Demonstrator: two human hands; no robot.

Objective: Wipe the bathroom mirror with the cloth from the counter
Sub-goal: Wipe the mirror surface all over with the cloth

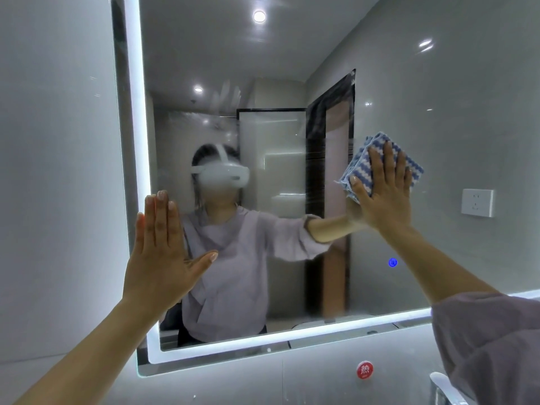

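Pressing folded blue-and-white wavy-striped cloth (361,162) flat on glossy, light-edged mirror (277,68) with straight-fingered right hand (382,200), left hand (160,258) raised flat by the lit left edge, fingers together, thumb spread

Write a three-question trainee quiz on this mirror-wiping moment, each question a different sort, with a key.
1. True or false: the left hand has straight fingers and holds nothing.
2. Which hand presses the blue-and-white striped cloth against the mirror? A left, B right, C both.
3. Fill in: the touch button on the mirror glows ____.
Key: 1 true; 2 B, the right hand; 3 blue.
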